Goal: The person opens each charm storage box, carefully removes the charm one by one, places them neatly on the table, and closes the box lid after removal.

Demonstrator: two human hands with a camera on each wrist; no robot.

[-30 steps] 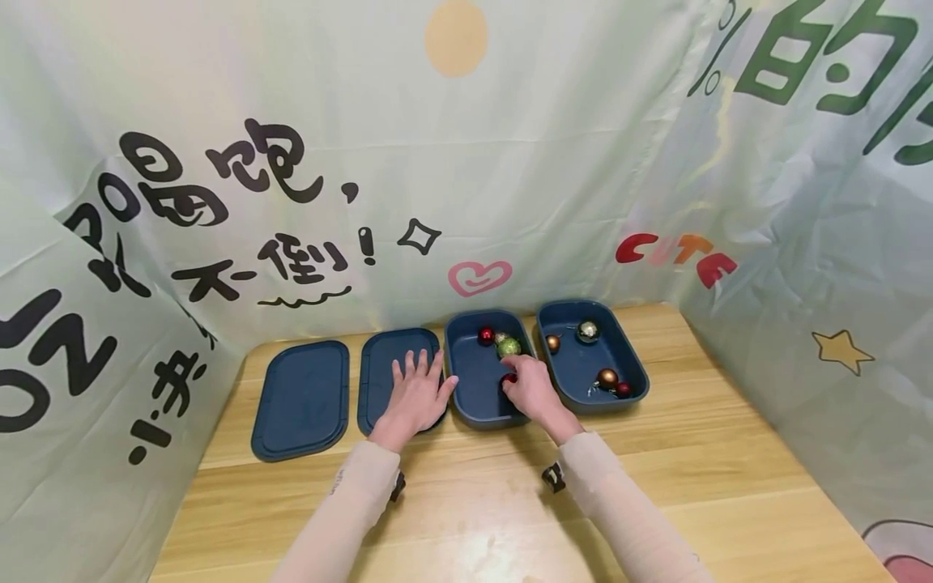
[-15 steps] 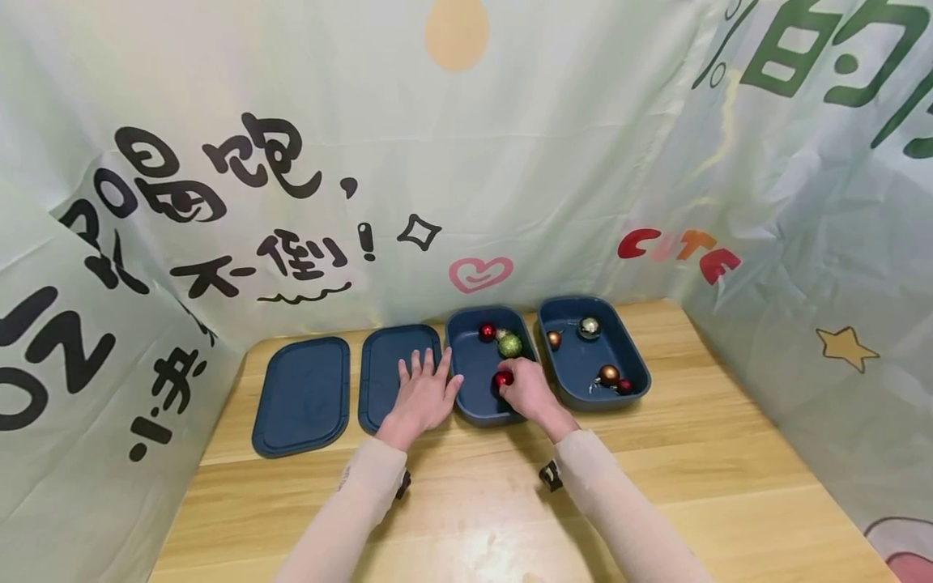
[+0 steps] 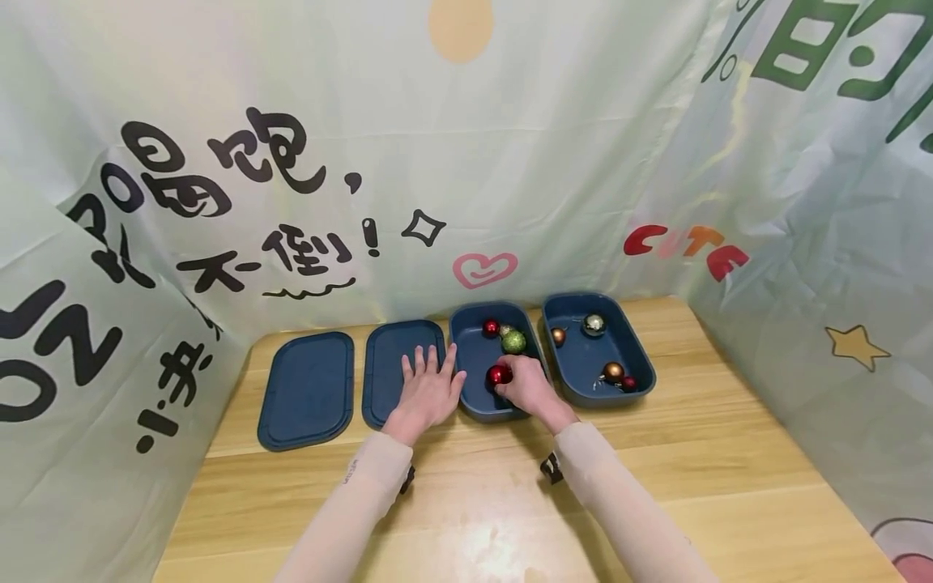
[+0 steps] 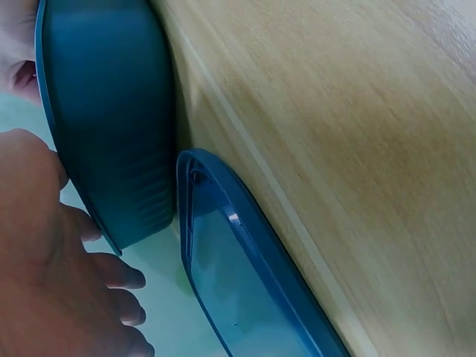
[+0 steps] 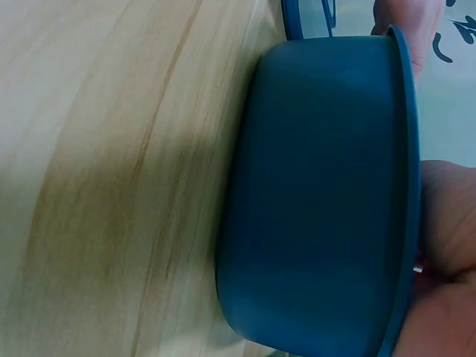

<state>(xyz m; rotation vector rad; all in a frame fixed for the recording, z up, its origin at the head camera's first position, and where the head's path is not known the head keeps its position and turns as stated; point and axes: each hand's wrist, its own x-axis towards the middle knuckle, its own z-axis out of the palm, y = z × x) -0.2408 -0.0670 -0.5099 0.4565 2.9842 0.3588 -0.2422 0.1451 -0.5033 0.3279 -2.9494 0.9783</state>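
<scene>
In the head view, my right hand (image 3: 530, 384) reaches into the left of two dark blue boxes and pinches a shiny red Christmas ball (image 3: 497, 377) near its front end. My left hand (image 3: 428, 397) is spread above a flat blue lid (image 3: 385, 348), its thumb side at the left rim of that box (image 3: 470, 360). From the left wrist, the fingers (image 4: 123, 274) look straight, close to the box's rim. The right wrist view shows mostly the box's outer wall (image 5: 320, 193); the ball is largely hidden there behind it and the hand.
Another red ball (image 3: 491, 328) and a glittery green ball (image 3: 513, 342) lie at the back of the same box. The right box (image 3: 583, 376) holds several balls, including a silver one (image 3: 594, 325). A second lid (image 3: 309, 389) lies far left; a printed curtain (image 3: 554, 178) stands behind.
My right hand has shifted slightly left in the box, and the red ball it holds now shows more beyond the fingertips. The left hand stays spread at the rim; the head view has tilted slightly.
</scene>
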